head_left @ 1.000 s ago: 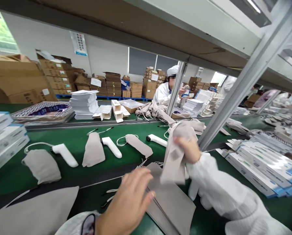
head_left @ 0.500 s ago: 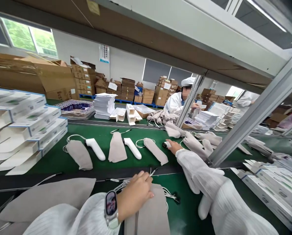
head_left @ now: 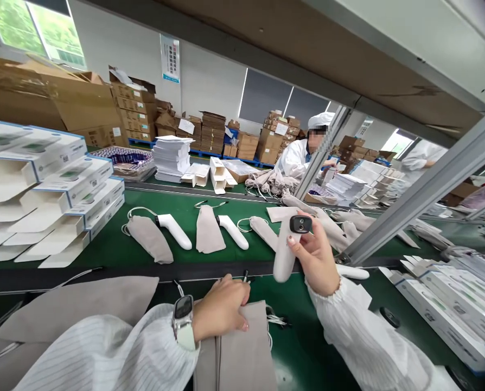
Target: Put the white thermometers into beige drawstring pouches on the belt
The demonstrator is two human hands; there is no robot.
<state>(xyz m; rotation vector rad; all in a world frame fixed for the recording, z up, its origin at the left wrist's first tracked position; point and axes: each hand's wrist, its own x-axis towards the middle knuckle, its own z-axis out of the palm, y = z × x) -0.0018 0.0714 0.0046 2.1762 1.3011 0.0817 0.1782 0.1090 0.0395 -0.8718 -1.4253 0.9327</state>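
My right hand is closed around a white handheld device with a black end that faces me, held up above the belt. Lower down, my left hand lies over the top end of a stack of grey drawstring pouches, its fingers bent over the cloth beside the cords; the fingertips are partly hidden. On the green belt beyond, a grey pouch lies beside a white device, and another pouch beside a second device. A third pouch is partly covered by the held device.
Open white boxes are stacked at the left, and more boxes lie at the right. A slanted metal post and an overhead shelf frame the bench. Across the belt sits a co-worker in white.
My right hand has drawn back from the far belt, lifting the white device up and toward me. My left hand stays on the pouch stack. The view has shifted slightly.
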